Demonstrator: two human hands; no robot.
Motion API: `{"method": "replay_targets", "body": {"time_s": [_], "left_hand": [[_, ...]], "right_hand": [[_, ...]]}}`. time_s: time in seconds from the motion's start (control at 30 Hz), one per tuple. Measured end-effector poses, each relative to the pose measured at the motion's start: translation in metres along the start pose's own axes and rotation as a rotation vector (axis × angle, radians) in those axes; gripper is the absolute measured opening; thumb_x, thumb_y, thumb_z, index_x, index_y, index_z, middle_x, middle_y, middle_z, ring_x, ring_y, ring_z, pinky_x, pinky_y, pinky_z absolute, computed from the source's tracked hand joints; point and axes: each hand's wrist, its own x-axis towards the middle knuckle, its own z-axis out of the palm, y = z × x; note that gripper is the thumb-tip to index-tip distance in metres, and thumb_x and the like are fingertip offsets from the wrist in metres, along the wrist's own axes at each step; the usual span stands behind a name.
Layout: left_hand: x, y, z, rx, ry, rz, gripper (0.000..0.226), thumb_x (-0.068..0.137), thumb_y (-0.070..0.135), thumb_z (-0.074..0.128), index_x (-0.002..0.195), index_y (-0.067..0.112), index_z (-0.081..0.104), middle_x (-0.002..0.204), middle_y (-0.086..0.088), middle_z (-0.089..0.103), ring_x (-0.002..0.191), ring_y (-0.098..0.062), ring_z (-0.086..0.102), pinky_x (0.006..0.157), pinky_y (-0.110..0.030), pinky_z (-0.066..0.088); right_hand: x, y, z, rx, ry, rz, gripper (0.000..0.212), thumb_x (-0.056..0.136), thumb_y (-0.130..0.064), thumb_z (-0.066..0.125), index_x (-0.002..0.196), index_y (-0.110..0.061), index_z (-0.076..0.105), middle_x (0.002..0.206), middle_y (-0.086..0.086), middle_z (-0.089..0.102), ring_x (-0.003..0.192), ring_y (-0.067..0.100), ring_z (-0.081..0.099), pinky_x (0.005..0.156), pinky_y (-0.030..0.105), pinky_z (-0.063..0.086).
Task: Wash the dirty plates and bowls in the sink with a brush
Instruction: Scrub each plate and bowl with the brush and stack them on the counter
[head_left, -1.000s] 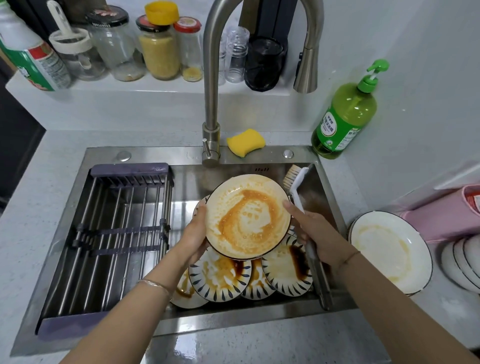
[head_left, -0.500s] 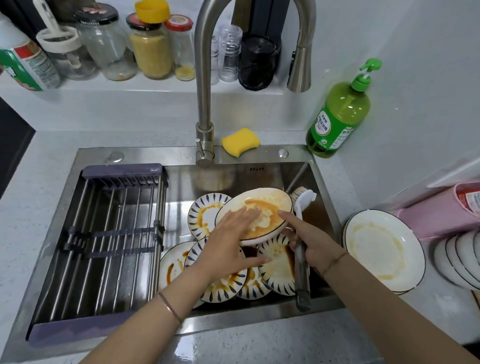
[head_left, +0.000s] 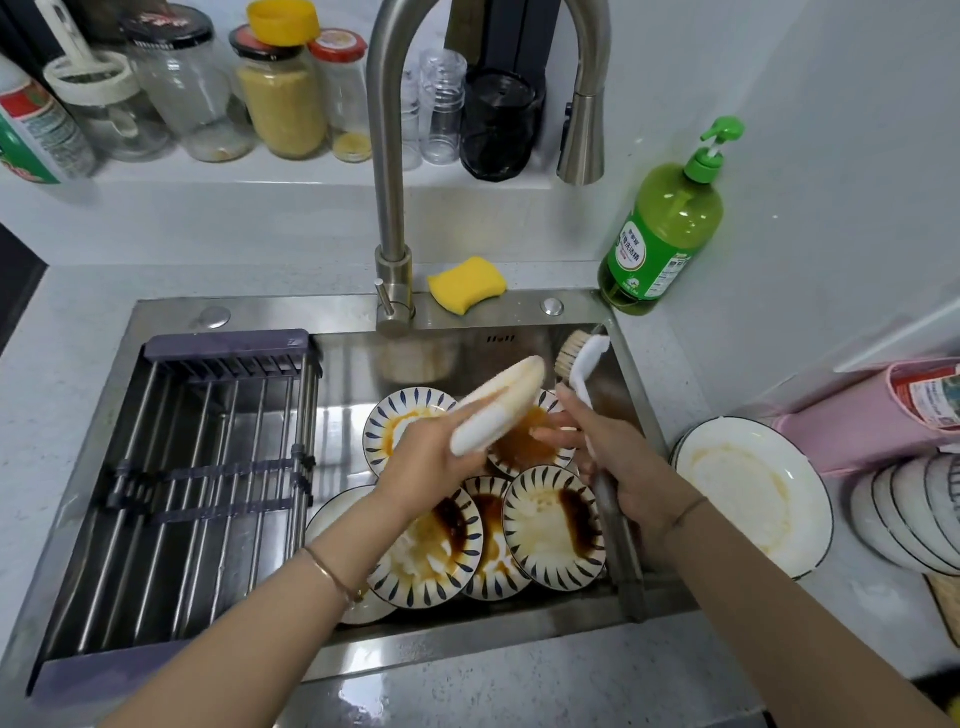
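My left hand (head_left: 434, 457) grips a white sauce-smeared plate (head_left: 501, 402) by its near rim, tilted almost edge-on above the sink (head_left: 353, 317). My right hand (head_left: 618, 457) holds the long handle of a dish brush (head_left: 582, 358), whose bristled head points up near the sink's back right corner, just right of the plate. Below lie several dirty blue-patterned bowls (head_left: 550, 525) smeared with brown and orange sauce.
A metal drain rack (head_left: 208, 478) fills the sink's left half. The faucet (head_left: 389, 208) arches over the middle, with a yellow sponge (head_left: 466, 284) and green soap bottle (head_left: 665, 228) behind. A dirty white plate (head_left: 753, 493) and stacked clean bowls (head_left: 914, 514) sit on the right counter.
The plate faced me upright, was laid flatter under my left palm, and is now tipped nearly edge-on in my left hand. The brush head rose toward the sink's back right corner.
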Motion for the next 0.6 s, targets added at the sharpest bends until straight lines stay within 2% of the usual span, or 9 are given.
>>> {"method": "replay_targets", "body": {"time_s": [0.07, 0.13, 0.23, 0.3, 0.4, 0.5, 0.6], "left_hand": [[0.003, 0.000, -0.010, -0.210, 0.056, -0.180, 0.062, 0.077, 0.011, 0.078, 0.133, 0.025, 0.055, 0.106, 0.009, 0.066, 0.096, -0.007, 0.061, 0.077, -0.019, 0.047], [0.002, -0.004, -0.017, -0.373, 0.046, -0.269, 0.054, 0.078, 0.012, 0.079, 0.124, 0.027, 0.056, 0.108, 0.015, 0.064, 0.098, 0.002, 0.059, 0.080, -0.014, 0.045], [-0.002, -0.008, -0.021, -0.485, 0.008, -0.346, 0.047, 0.077, 0.020, 0.081, 0.117, 0.033, 0.058, 0.111, 0.012, 0.066, 0.101, -0.001, 0.061, 0.083, -0.019, 0.048], [-0.003, -0.009, -0.020, -0.522, 0.002, -0.373, 0.046, 0.077, 0.021, 0.081, 0.113, 0.037, 0.058, 0.111, 0.011, 0.067, 0.102, -0.005, 0.062, 0.086, -0.023, 0.050], [-0.003, -0.008, -0.016, -0.546, 0.006, -0.388, 0.045, 0.076, 0.017, 0.082, 0.109, 0.038, 0.059, 0.107, 0.011, 0.067, 0.099, -0.006, 0.063, 0.084, -0.024, 0.050], [-0.003, -0.010, -0.016, -0.542, 0.009, -0.392, 0.055, 0.068, 0.021, 0.086, 0.116, 0.029, 0.060, 0.111, 0.005, 0.066, 0.104, -0.011, 0.061, 0.086, -0.029, 0.051], [-0.002, -0.013, -0.021, -0.529, 0.007, -0.380, 0.052, 0.067, 0.025, 0.083, 0.112, 0.036, 0.060, 0.108, 0.008, 0.068, 0.101, -0.010, 0.063, 0.087, -0.030, 0.051]], "right_hand": [[0.004, -0.002, -0.007, -0.173, 0.083, -0.094, 0.043, 0.095, -0.053, 0.043, 0.101, -0.017, 0.065, 0.074, 0.001, 0.074, 0.039, 0.007, 0.036, 0.036, 0.016, 0.033], [0.007, -0.002, -0.012, -0.327, 0.119, -0.191, 0.038, 0.100, -0.046, 0.035, 0.101, -0.018, 0.061, 0.063, 0.002, 0.069, 0.034, 0.007, 0.036, 0.034, 0.017, 0.032], [0.007, -0.003, -0.014, -0.604, 0.115, -0.335, 0.030, 0.103, -0.034, 0.035, 0.088, -0.019, 0.057, 0.062, 0.001, 0.057, 0.034, 0.002, 0.042, 0.036, 0.010, 0.031], [0.006, -0.007, -0.008, -0.762, 0.120, -0.431, 0.028, 0.102, -0.032, 0.039, 0.087, -0.021, 0.059, 0.063, -0.005, 0.053, 0.045, 0.000, 0.046, 0.045, 0.008, 0.033], [-0.002, -0.009, 0.012, -0.868, 0.043, -0.606, 0.033, 0.102, -0.033, 0.040, 0.088, -0.018, 0.066, 0.068, -0.004, 0.058, 0.058, 0.006, 0.049, 0.055, 0.019, 0.038], [-0.017, -0.008, 0.028, -1.079, -0.061, -0.736, 0.032, 0.101, -0.037, 0.040, 0.109, -0.022, 0.068, 0.081, -0.005, 0.062, 0.061, -0.001, 0.045, 0.057, 0.018, 0.036], [-0.016, -0.021, 0.017, -1.123, 0.025, -0.607, 0.037, 0.100, -0.040, 0.038, 0.114, -0.019, 0.065, 0.095, 0.000, 0.067, 0.075, 0.008, 0.052, 0.071, 0.025, 0.044]]}}
